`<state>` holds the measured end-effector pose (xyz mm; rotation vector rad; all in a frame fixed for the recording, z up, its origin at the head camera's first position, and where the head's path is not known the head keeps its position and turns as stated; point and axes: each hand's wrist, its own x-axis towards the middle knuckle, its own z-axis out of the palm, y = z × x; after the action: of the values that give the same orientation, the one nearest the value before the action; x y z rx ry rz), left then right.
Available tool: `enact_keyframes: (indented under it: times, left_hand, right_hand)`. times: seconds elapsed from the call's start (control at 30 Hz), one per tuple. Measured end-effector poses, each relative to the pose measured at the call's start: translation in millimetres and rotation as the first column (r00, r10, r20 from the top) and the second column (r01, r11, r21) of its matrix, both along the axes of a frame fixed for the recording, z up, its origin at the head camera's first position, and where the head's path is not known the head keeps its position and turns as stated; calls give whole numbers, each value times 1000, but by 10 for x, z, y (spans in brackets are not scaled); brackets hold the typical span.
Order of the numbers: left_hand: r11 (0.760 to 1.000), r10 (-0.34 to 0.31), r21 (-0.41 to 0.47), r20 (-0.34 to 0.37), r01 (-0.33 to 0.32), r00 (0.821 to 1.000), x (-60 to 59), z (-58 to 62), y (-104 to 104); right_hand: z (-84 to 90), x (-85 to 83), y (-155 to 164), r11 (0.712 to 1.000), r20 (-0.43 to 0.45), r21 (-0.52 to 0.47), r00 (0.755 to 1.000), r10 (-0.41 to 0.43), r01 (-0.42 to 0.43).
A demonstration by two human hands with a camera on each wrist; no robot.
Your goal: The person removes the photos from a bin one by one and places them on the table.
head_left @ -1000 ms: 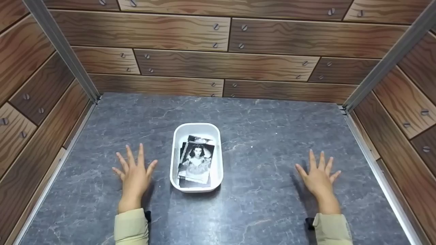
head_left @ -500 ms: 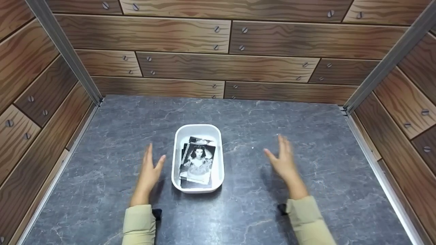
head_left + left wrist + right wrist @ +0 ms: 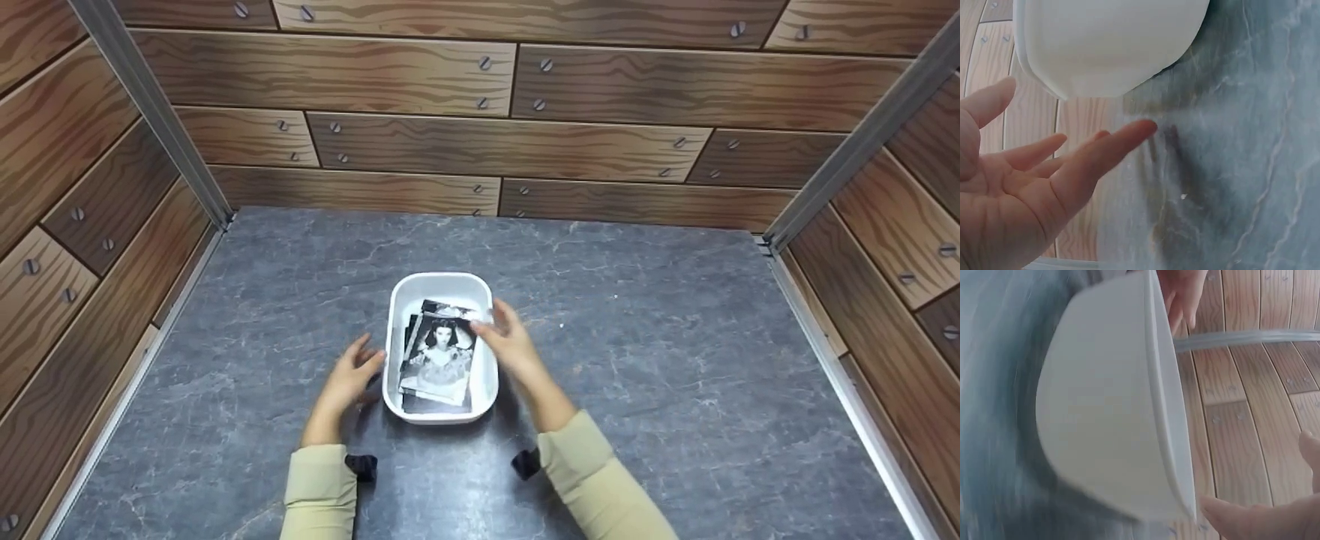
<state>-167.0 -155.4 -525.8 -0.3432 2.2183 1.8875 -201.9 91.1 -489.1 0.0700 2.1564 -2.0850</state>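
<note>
Flanking the white tray (image 3: pixel 442 285), both hands spread; photos (image 3: pixel 439 360) (head view only) inside.

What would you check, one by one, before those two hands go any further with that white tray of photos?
1. White tray flat on the grey table: ok.
2. Photos all inside the tray, none spilled: ok.
3. Left hand free and beside the tray's left wall: ok; the left wrist view shows straight fingers close to the wall, contact cannot tell.
4. Right hand at the tray's right rim: ok, it is over the rim.
5. Right hand actually gripping the rim or a photo: cannot tell, the view is blurred.
6. Table around the tray free of other things: ok.
</note>
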Motion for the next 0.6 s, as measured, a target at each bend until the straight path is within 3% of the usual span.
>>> enact_keyframes:
  times: [0.17,0.3,0.4,0.6]
  left_hand:
    - [999,-23,31,15,23,1000,17,-53,6]
    - [997,-43,68,-11,44,999,1,-62,34]
    - [996,-55,70,-32,57,998,-7,-65,50]
    - [997,-42,68,-39,45,998,-9,-92,46]
  right_hand:
    - [-82,17,-201,997,102,-75,994,31,-23]
    - [-139,23,-315,992,165,-116,984,65,-46]
    - [-163,36,-388,996,196,-79,979,55,-40]
    - [-244,39,-489,998,244,57,969,-40,27]
